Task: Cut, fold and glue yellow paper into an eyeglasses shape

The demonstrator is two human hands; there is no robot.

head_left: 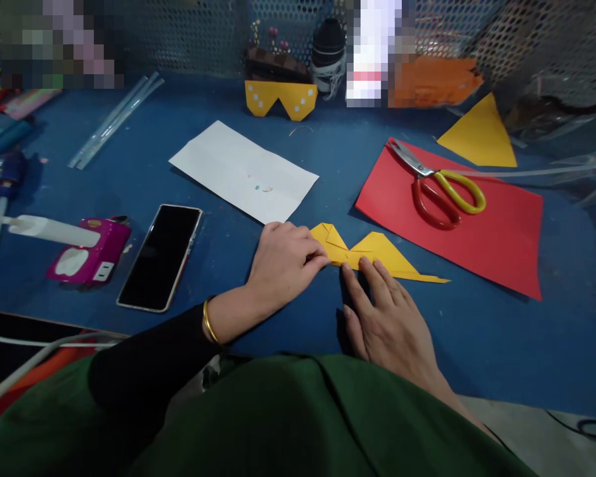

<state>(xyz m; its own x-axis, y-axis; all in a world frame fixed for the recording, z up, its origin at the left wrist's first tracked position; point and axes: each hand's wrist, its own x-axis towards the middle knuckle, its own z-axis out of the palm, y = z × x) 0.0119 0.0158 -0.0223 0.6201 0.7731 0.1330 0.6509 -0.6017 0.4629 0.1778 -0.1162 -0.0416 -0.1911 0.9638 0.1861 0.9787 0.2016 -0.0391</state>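
Note:
A folded yellow paper (387,255) with two raised peaks and a thin tip at the right lies flat on the blue table (298,318). My left hand (285,262) is closed over its left end, with thumb and fingers pressed together on the paper. My right hand (390,318) lies with its fingers spread, the fingertips touching the lower edge of the paper near its middle. Part of the left end is hidden under my left fingers.
Red paper (501,245) with scissors (422,169) on it lies to the right. White paper (238,169), a phone (161,258) and a magenta power block (92,252) are to the left. Behind are a yellow cut-out (281,99) and a yellow triangle (481,136).

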